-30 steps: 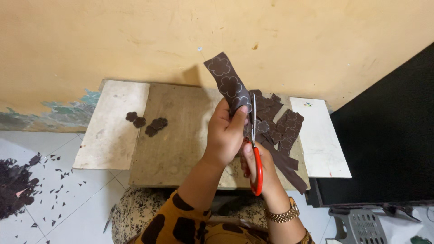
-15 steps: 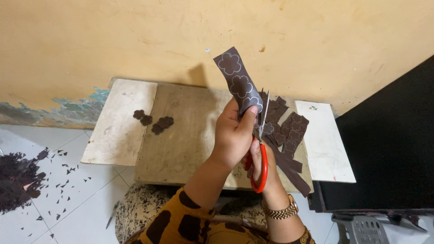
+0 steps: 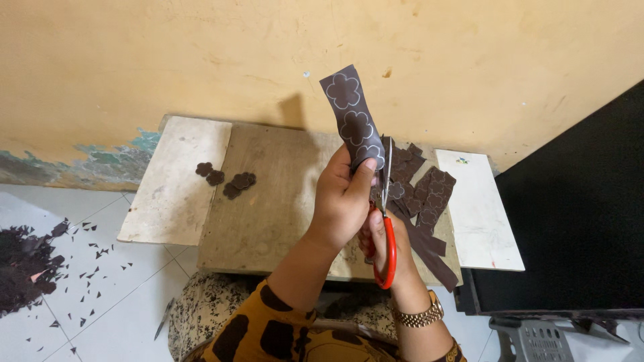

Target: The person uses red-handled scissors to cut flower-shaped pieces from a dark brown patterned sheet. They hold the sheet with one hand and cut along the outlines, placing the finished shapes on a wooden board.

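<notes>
Since the earlier frame, the dark paper strip (image 3: pixel 354 124) stands a little more upright above the bench (image 3: pixel 275 201), and the view has come closer. The left hand (image 3: pixel 342 201) is closed on the strip's lower end, thumb pressing the front. The right hand (image 3: pixel 386 245) grips the red-handled scissors (image 3: pixel 386 221), whose blades meet the strip's right edge. To cut well, I judge it best to turn the strip slowly and follow the white flower outline with short snips. Finished flower cutouts (image 3: pixel 231 181) lie on the bench, more strips (image 3: pixel 422 194) just beside the hands, and scraps (image 3: pixel 27 268) on the floor.

Single head view, looking down, close over bench (image 3: pixel 268 221).
</notes>
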